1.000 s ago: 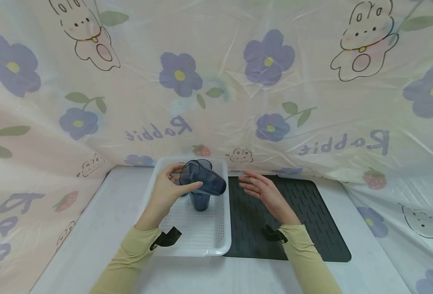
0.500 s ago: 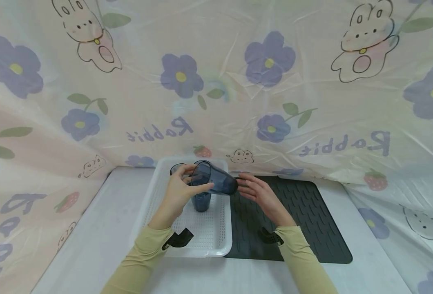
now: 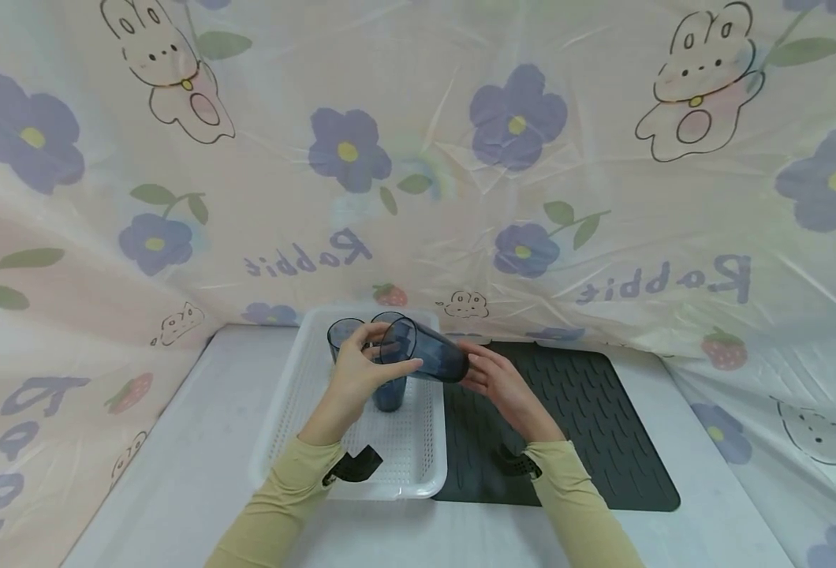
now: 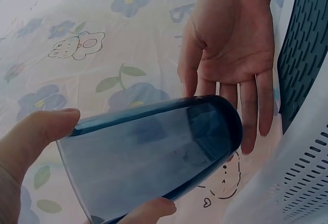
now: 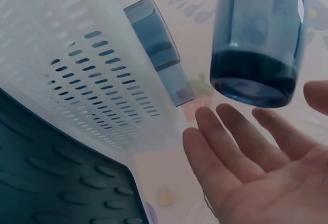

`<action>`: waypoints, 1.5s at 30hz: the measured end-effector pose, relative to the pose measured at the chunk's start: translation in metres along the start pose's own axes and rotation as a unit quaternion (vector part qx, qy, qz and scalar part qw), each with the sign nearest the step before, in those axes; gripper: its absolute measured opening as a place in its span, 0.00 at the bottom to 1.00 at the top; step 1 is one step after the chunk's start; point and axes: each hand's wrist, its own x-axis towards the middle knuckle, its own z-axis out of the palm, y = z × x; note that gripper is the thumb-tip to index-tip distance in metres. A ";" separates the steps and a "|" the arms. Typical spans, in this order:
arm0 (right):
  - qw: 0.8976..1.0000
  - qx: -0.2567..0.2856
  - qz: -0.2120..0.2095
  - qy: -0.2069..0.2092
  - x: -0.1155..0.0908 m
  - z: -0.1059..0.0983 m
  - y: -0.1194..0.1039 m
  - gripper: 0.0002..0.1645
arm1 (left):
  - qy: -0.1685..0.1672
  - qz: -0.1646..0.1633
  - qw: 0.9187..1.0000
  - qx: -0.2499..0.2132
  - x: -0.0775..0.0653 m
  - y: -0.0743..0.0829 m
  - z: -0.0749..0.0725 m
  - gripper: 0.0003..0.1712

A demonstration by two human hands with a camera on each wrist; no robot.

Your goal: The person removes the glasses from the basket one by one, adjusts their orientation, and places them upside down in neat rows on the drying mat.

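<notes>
My left hand point(image 3: 352, 375) grips a blue tinted drinking glass point(image 3: 435, 356) near its rim, thumb on the near side and fingers round the far side. The glass is held aloft on its side, base pointing right. My right hand point(image 3: 506, 386) has its palm turned up and fingers extended, the fingertips right at the base of the glass. In the right wrist view the glass point(image 5: 256, 34) shows its thick dark bottom just beyond those fingers. Below, two more blue glasses stand in the white basket point(image 3: 428, 473): one glass point(image 3: 390, 397) partly behind the held one, another glass point(image 3: 340, 331) behind my left hand.
The perforated basket sits at the middle left of the white table point(image 3: 198, 442). Beside it on the right lies a dark ridged drying mat point(image 3: 588, 418), under my right forearm. A printed curtain point(image 3: 418, 197) with flowers and rabbits hangs close behind both and along the sides.
My left hand has carried the tilted glass to the right, from over the basket toward the mat. My right hand has shifted slightly left, and its fingertips now meet the base.
</notes>
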 end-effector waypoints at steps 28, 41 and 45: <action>0.992 0.117 0.006 -0.044 -0.002 0.007 0.005 0.32 | -0.011 -0.002 0.999 -0.031 0.001 -0.005 0.005 0.41; 0.994 0.105 -0.022 -0.014 -0.007 0.009 -0.003 0.32 | -0.048 -0.005 0.998 -0.028 0.001 -0.005 0.001 0.41; 0.994 0.093 -0.050 0.010 -0.011 0.009 -0.009 0.33 | -0.062 -0.008 0.998 -0.014 0.000 -0.004 -0.002 0.42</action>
